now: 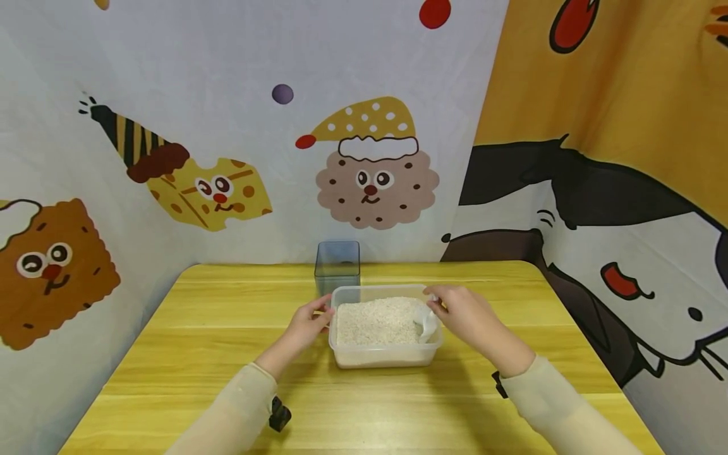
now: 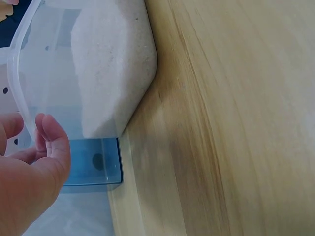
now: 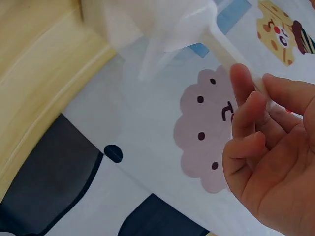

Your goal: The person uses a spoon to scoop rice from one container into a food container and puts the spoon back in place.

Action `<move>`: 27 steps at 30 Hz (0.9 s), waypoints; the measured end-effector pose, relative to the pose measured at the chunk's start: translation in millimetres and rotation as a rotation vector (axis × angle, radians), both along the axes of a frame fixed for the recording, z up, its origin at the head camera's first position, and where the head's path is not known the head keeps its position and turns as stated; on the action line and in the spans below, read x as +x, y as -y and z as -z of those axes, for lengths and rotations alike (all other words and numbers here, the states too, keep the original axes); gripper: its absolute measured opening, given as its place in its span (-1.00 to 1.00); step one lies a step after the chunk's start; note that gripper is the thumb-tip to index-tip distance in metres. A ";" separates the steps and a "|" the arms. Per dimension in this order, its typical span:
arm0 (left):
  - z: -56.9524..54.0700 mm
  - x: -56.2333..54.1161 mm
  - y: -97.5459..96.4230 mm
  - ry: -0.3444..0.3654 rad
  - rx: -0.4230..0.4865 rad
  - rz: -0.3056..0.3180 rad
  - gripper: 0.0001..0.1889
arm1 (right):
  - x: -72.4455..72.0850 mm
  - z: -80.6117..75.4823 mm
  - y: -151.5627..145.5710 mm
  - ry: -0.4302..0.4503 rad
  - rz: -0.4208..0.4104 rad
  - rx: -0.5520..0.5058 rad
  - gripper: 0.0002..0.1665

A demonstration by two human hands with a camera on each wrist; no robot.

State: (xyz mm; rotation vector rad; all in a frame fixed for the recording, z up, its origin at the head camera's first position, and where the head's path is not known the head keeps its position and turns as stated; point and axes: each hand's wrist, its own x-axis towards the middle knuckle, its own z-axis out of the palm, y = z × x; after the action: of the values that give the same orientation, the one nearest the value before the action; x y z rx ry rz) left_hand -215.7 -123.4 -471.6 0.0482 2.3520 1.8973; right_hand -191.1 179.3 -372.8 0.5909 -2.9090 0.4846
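A clear plastic container filled with rice stands on the table. At its left end my left hand holds the rim, thumb and fingertips on either side of the wall; the left wrist view shows this left hand at the container's upper edge. My right hand is over the right end and pinches the handle of a white scoop. In the right wrist view the scoop handle runs between thumb and forefinger of my right hand. The scoop's head is by the rice at the right wall.
Right behind the container is a blue-tinted transparent square bin. The wooden table backs onto a wall cloth printed with cartoon figures. A black device is strapped at my left wrist.
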 end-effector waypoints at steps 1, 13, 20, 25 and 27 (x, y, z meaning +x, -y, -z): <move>0.0 0.1 -0.1 0.000 0.000 -0.001 -0.54 | 1.3 -1.1 0.1 -0.004 -0.005 0.004 -0.74; -0.3 0.8 -0.6 0.025 0.018 -0.010 -0.54 | 8.3 -1.9 5.3 -0.308 -0.158 0.174 -0.72; -1.8 1.0 -1.0 0.039 0.019 -0.008 -0.54 | 0.2 3.0 -4.4 -0.487 -0.344 0.071 -0.79; -2.1 0.5 -0.3 0.061 0.013 -0.015 -0.54 | -7.0 11.0 -11.1 -0.529 -0.416 0.009 -0.66; -1.6 0.0 -0.1 0.064 0.013 -0.014 -0.54 | -10.1 16.0 -13.5 -0.543 -0.432 -0.009 -0.67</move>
State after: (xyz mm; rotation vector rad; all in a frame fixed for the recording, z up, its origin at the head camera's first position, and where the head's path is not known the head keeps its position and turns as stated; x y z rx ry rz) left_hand -215.7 -123.4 -470.0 -0.0281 2.3048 1.8910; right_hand -201.2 192.8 -388.9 1.1516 -2.2650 0.3144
